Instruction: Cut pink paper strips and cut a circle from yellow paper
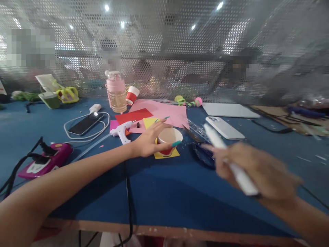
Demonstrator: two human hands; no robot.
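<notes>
My left hand (151, 139) is wrapped around a red and white paper cup (168, 151), its thumb on the near side and its fingers at the far side. The cup stands upright on a piece of yellow paper (173, 155). My right hand (254, 168), smeared by motion, grips a white marker-like pen (241, 176) that slants up and to the left above the table. Dark-handled scissors (202, 154) lie between the cup and my right hand. A white glue gun (122, 132) rests left of the cup, by my left wrist.
Pink paper (169, 111) and red paper (137, 116) lie behind the cup. A pink-topped bottle (116, 92) stands at the back. Phones (86, 124) lie on either side, the right one a white phone (224, 127). A purple power strip (48, 161) with cords sits left.
</notes>
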